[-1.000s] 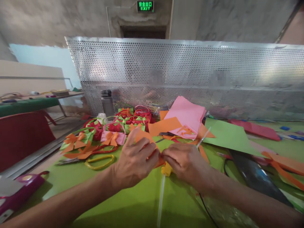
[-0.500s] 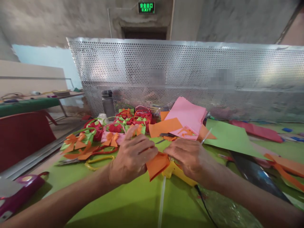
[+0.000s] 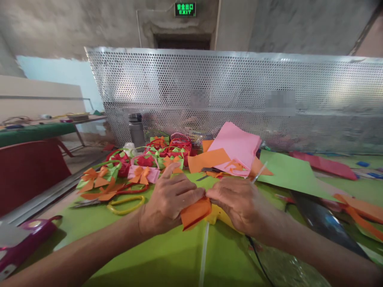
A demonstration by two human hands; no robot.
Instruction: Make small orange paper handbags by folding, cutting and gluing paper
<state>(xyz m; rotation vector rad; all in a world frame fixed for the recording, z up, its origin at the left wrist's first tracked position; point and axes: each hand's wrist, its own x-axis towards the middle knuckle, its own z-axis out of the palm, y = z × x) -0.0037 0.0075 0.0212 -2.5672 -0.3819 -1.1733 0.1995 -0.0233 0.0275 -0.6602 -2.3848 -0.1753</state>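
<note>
Two hands, one hand-held orange paper, one yellow glue gun, one gray bottle, one pink paper stack, one exit sign

the pink paper stack looks matt; behind it, the perforated metal screen shines; right of it, the green sheet is smooth paper; nearer than it, the folded orange piece is matt paper.
</note>
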